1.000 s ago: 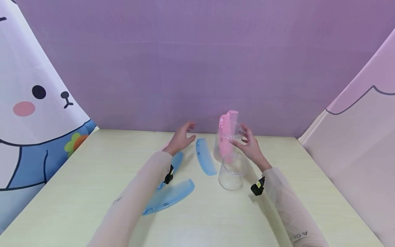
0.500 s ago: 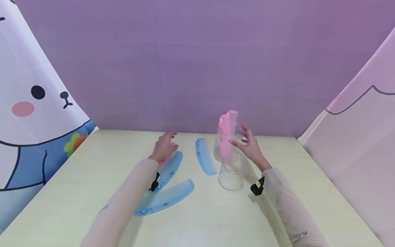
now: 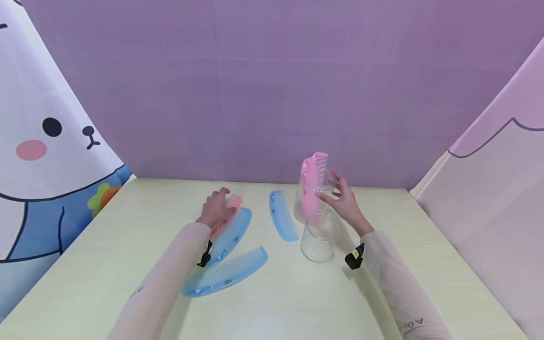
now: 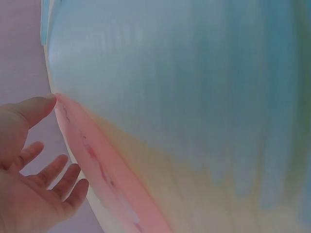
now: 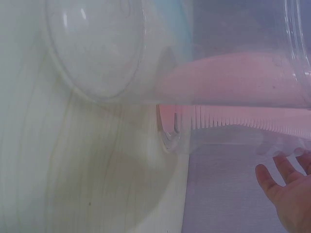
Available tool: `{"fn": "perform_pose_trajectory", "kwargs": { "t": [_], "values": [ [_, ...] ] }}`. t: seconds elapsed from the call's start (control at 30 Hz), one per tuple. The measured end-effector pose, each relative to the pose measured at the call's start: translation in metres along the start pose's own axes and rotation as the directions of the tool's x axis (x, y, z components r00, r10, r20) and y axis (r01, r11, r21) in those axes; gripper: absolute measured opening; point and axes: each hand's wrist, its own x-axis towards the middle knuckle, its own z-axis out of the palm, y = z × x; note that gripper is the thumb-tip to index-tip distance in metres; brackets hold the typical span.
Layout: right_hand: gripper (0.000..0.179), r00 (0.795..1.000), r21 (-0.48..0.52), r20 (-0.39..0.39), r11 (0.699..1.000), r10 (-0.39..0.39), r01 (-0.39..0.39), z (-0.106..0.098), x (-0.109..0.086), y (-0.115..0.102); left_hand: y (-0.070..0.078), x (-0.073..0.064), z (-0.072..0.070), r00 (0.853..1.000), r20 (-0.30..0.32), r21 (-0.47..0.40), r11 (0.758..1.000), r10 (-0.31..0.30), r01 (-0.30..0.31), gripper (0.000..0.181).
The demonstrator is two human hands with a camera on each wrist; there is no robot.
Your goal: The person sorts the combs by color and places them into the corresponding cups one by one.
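My left hand (image 3: 216, 208) is low over a pink comb (image 3: 232, 203) lying on the left side of the table. In the left wrist view its thumb is at one end of that comb, and the fingers are spread and loosely bent. A blue comb (image 3: 233, 236) lies right alongside. At the back, my right hand (image 3: 342, 200) grips the rim area of a clear plastic cup (image 3: 299, 205), thumb in front and fingers on the far right side. Pink combs (image 3: 314, 177) stand upright inside it, teeth visible in the right wrist view.
A second clear cup (image 3: 316, 250) stands in front of the first. One blue comb (image 3: 282, 217) lies between the left hand and the cups, another (image 3: 229, 274) nearer the front. A purple cloth backdrop (image 3: 272, 94) rises behind the pale table (image 3: 306, 302).
My left hand has moved left and down from beside the middle blue comb to the pink comb, uncovering the blue comb next to it. The right hand and both cups have stayed put.
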Motion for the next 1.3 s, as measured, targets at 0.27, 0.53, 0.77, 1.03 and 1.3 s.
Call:
{"fn": "perform_pose_trajectory", "kwargs": {
  "t": [0.27, 0.53, 0.77, 1.03, 1.3],
  "values": [
    [0.079, 1.000, -0.002, 0.003, 1.000, -0.009, 0.009, 0.000, 0.000, 0.001, 0.001, -0.001, 0.000, 0.999, 0.031, -0.035, 0.999, -0.017, 0.018, 0.060],
    [0.079, 1.000, 0.002, -0.004, 1.000, 0.007, -0.007, 0.000, 0.000, 0.000, 0.004, 0.000, -0.003, 0.998, 0.049, -0.082, 0.996, -0.026, 0.030, 0.059],
    [0.078, 1.000, 0.008, -0.002, 1.000, -0.012, 0.012, 0.001, 0.001, 0.001, 0.001, 0.006, -0.002, 0.998, 0.035, -0.122, 0.991, -0.049, 0.053, 0.057],
    [0.079, 1.000, 0.002, 0.009, 1.000, -0.010, 0.010, 0.000, 0.000, 0.000, 0.004, 0.005, -0.007, 1.000, 0.004, -0.117, 0.993, -0.015, 0.016, 0.052],
    [0.078, 1.000, 0.005, 0.011, 1.000, -0.011, 0.011, 0.000, 0.000, 0.001, 0.006, 0.008, -0.014, 0.999, 0.022, -0.155, 0.987, -0.031, 0.034, 0.046]
  ]
}}
